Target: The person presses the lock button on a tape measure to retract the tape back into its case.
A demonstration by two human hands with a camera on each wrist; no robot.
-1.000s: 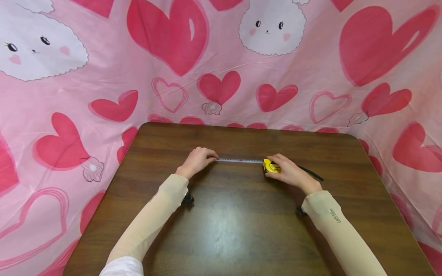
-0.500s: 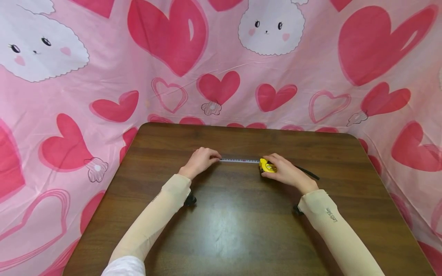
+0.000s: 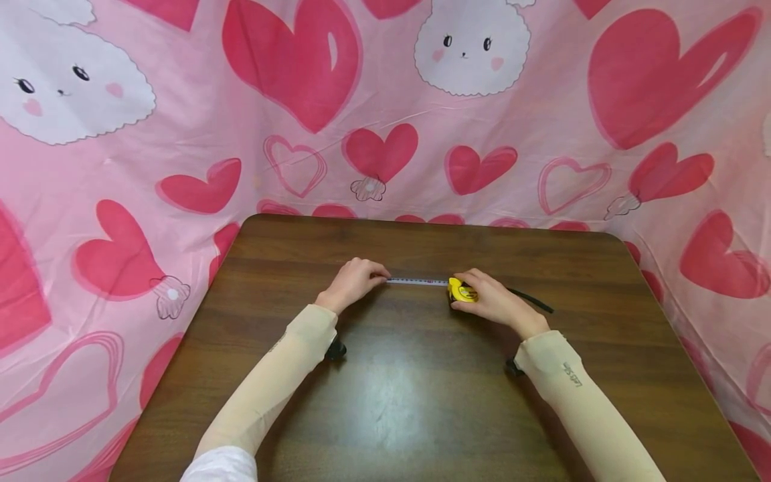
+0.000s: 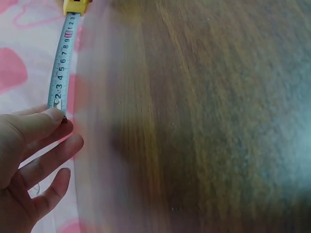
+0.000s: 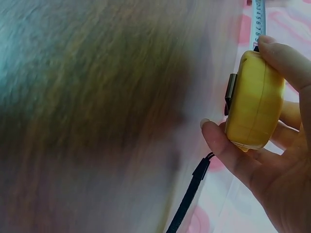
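A yellow tape measure (image 3: 462, 290) is gripped in my right hand (image 3: 496, 299), its case between thumb and fingers. From its mouth a short length of white blade (image 3: 417, 281) runs left to my left hand (image 3: 355, 281). In the left wrist view the thumb and forefinger pinch the blade's end, while the other fingers spread loosely. The printed numbers on the blade (image 4: 62, 63) run past ten before it enters the case. In the right wrist view the thumb lies by the mouth of the yellow case (image 5: 255, 104), and a dark metal clip (image 5: 230, 94) shows on its side.
A black wrist strap (image 3: 531, 300) trails from the case to the right. Both hands are over the far half of a brown wooden table (image 3: 385, 381). Behind its far edge hangs a pink cloth (image 3: 421, 107) printed with hearts. Dark wrist cameras (image 3: 335, 349) sit under the cuffs.
The right hand has moved left with the tape measure, and the left hand slightly right. The stretch of blade between them is shorter.
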